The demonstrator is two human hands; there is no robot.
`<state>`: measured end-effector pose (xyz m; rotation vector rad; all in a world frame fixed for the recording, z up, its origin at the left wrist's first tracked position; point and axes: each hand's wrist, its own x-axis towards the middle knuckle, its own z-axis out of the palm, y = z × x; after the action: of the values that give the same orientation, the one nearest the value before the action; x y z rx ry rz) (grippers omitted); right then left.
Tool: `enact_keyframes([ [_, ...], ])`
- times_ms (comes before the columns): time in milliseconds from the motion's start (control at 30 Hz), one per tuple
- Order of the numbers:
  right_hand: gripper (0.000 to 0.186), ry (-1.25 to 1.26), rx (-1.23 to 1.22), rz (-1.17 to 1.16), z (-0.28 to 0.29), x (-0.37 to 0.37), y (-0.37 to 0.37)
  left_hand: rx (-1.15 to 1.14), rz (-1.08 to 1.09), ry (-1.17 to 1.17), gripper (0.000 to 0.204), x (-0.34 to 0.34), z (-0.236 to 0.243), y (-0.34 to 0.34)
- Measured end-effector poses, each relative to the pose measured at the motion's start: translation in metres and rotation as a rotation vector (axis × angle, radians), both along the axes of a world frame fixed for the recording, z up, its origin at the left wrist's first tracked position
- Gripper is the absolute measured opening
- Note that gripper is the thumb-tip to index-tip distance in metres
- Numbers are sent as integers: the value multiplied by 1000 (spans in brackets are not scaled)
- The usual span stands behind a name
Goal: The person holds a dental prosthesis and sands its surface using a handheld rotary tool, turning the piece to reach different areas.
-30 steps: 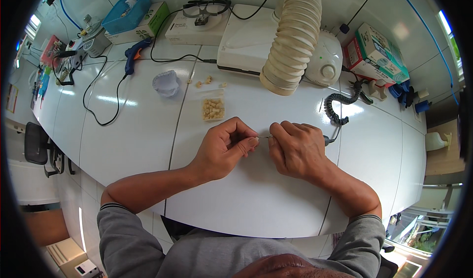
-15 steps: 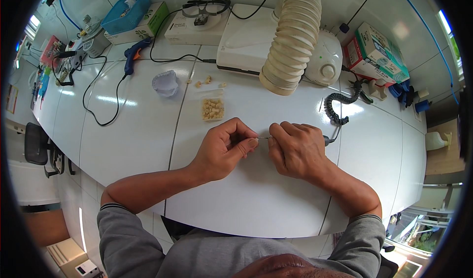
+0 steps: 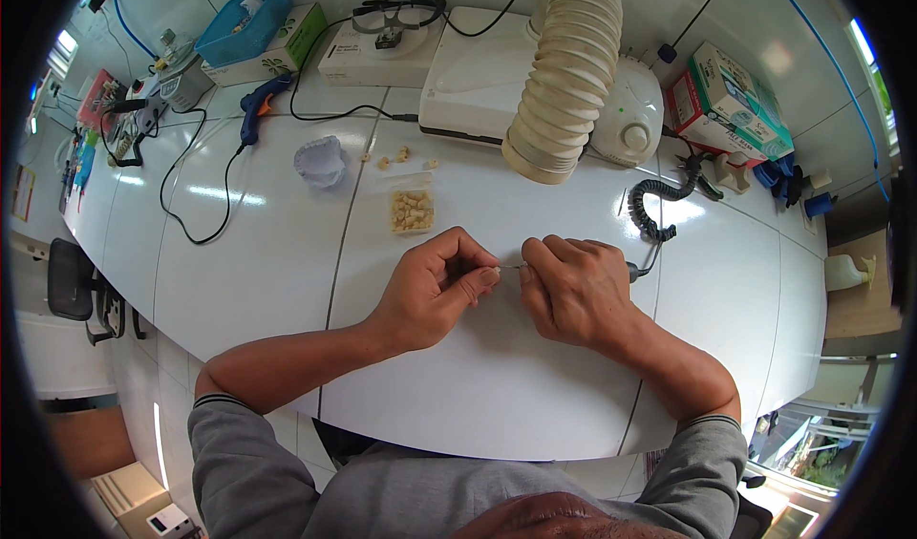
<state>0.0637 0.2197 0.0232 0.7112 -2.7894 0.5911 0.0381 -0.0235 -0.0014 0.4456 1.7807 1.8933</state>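
My left hand (image 3: 435, 286) pinches a small pale tooth-like piece (image 3: 497, 270) between thumb and forefinger; most of it is hidden by the fingertips. Wrapped in my right hand (image 3: 578, 291) is a rotary handpiece (image 3: 633, 272), whose dark rear end and cord show past the knuckles. Its thin metal bur (image 3: 510, 268) reaches left to the pale piece; whether the tip touches cannot be made out. Beyond my left hand lies a clear bag (image 3: 412, 211) of cream tooth-like pieces, with several loose pieces (image 3: 385, 163) behind it. A white dental cast (image 3: 320, 162) sits to their left.
A ribbed suction hose (image 3: 559, 90) hangs over the table's far side, beside a white control unit (image 3: 628, 119) and the coiled black cord (image 3: 645, 205). A blue glue gun (image 3: 256, 109) lies far left. Boxes (image 3: 731, 100) stand far right; head-worn magnifiers (image 3: 396, 21) rest at the back.
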Motion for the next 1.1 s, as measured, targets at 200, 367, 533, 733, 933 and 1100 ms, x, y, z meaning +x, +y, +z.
enact_keyframes([
  [200, 16, 10, -22, 10, 1, -1, 0, 19, -8, 4, 10, 0, 3, 1],
  [367, 15, 37, -24, 5, 0, -1, 0, 23, 7, 43, 18, 0, 4, 0],
  [533, 15, 55, -22, -17, -1, 0, -1, 57, 14, 10, 20, -1, 2, 0],
  [733, 27, 146, -35, -17, 2, 0, -3, 81, -16, -8, 20, -1, 0, 0],
  [933, 51, 220, -12, 23, 0, -1, -2, 109, -54, -35, 17, 0, -1, -1],
  [1100, 52, 205, 2, 30, -2, -3, 1, 132, -55, -36, 13, -2, -2, -4],
])
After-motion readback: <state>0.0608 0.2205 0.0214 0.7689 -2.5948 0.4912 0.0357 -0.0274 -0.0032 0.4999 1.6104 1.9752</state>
